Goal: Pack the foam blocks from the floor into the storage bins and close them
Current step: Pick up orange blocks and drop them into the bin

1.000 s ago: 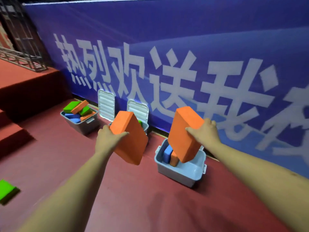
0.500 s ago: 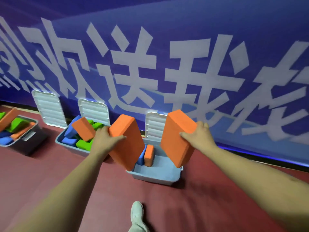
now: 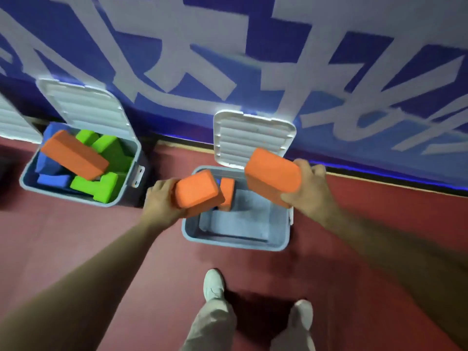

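the left hand grips the left orange block over the near bin, at its left rim. the right hand grips the right orange block above the bin's right side, partly covering the white lid propped behind. a small orange block stands on end inside. to the left, a second bin sits open, heaped with green blocks and a tilted orange block. red floor, blue banner along the wall, pale shoes below.

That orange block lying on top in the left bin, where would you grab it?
Across its two long sides, mid-length, from above. The orange block lies on top of the green blocks with its broad face up and nothing covering it.
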Available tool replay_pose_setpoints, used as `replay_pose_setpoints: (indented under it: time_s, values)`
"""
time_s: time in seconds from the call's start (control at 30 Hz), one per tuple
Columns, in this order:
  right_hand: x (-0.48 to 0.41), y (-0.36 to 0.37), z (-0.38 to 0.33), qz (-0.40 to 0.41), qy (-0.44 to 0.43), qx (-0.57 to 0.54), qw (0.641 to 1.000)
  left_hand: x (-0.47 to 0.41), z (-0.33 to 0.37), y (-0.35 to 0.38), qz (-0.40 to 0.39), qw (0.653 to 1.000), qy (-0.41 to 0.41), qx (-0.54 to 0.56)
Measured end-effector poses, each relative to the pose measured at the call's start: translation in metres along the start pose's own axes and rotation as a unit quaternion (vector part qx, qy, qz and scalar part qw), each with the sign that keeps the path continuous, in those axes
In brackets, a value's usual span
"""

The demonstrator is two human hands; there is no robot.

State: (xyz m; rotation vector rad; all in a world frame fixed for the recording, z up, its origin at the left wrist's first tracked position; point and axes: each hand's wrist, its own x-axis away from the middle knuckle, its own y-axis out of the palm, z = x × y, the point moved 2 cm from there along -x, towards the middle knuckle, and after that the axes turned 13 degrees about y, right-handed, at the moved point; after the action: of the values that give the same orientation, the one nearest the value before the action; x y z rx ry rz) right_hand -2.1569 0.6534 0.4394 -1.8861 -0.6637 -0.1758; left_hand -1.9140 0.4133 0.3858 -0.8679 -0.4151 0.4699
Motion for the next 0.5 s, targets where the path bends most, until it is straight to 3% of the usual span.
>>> replay_pose_setpoints:
  time_s: [0.1, 0.23, 0.37, 0.5]
  values:
    - [-0.052, 0.077, 0.038, -0.031, -0.011, 0.014, 0.999, -0.014, -0.053, 0.065, -0.024, 0.999, -0.038, 0.025]
    - [-0.103, 0.172, 0.084, -0.075, 0.028, 0.068, 0.995, -0.023, -0.117, 0.148, -0.05, 0.999, 0.019, 0.002]
    - [-0.135, 0.25, 0.127, -0.133, 0.026, 0.12, 0.983, -0.025, -0.169, 0.219, -0.111, 0.993, 0.032, -0.005]
    - [-0.152, 0.312, 0.153, -0.188, 0.017, 0.137, 0.972, -0.032, -0.196, 0.267, -0.109, 0.991, 0.026, -0.067]
